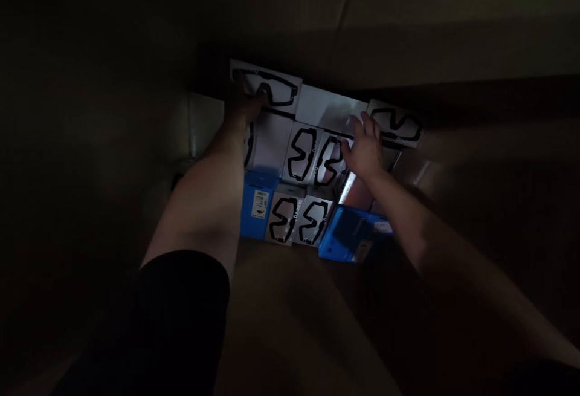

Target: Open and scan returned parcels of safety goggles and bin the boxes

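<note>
My left hand (pixel 244 106) rests over the left part of a white box printed with black-framed eyewear (pixel 281 90). Its thumb stretches across the box face, apart from the fingers, which are mostly lost in shadow. My right hand (pixel 366 147) is open, fingers spread, over the right part of the group. Its fingertips are near a plain pale box (pixel 328 107) and another eyewear box (pixel 396 124). Below its thumb side is a white box with an eyewear print (pixel 330 161). Whether the right fingers touch any box is hard to see.
More eyewear boxes (pixel 301 154) are packed side by side in rows. Blue boxes with labels (pixel 258 205) and further blue boxes (pixel 344 236) lie on the near side. Brown, cardboard-like walls (pixel 435 51) surround the group. The surroundings are very dark.
</note>
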Tool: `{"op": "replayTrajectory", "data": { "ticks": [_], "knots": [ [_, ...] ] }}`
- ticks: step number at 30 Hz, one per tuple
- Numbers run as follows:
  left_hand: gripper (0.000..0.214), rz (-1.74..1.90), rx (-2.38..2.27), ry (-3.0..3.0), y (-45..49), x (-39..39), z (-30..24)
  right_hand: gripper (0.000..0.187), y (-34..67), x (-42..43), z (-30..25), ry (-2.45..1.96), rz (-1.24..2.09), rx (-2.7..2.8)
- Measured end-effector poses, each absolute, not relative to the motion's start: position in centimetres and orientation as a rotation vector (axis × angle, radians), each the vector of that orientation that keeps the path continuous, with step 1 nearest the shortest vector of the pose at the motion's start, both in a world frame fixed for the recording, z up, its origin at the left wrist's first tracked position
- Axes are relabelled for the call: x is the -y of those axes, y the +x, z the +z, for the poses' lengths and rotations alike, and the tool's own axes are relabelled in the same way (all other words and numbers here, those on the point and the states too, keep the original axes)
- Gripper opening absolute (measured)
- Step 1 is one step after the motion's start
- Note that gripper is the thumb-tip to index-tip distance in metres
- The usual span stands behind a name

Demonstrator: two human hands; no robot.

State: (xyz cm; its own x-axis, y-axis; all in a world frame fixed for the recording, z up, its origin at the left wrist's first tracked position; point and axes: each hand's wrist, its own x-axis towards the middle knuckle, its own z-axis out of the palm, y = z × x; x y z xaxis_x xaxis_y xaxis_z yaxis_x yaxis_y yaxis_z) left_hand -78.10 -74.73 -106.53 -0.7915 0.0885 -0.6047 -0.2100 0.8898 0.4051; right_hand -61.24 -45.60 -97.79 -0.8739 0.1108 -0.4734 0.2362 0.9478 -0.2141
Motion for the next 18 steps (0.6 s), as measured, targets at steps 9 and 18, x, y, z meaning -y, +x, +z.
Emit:
{"op": "replayTrajectory", "data": {
  "ticks": [9, 18],
  "knots": [
    [0.075, 0.668, -2.415, 0.025, -72.4, 70.4, -104.0, 0.084, -66.0, 49.5, -101.2, 0.071, 0.001, -2.277],
    [0.072, 0.675, -2.225, 0.266, -65.5, 72.7, -97.9, 0.074, -68.2, 52.2, -96.9, 0.191, 0.193, -2.151]
  ]
}}
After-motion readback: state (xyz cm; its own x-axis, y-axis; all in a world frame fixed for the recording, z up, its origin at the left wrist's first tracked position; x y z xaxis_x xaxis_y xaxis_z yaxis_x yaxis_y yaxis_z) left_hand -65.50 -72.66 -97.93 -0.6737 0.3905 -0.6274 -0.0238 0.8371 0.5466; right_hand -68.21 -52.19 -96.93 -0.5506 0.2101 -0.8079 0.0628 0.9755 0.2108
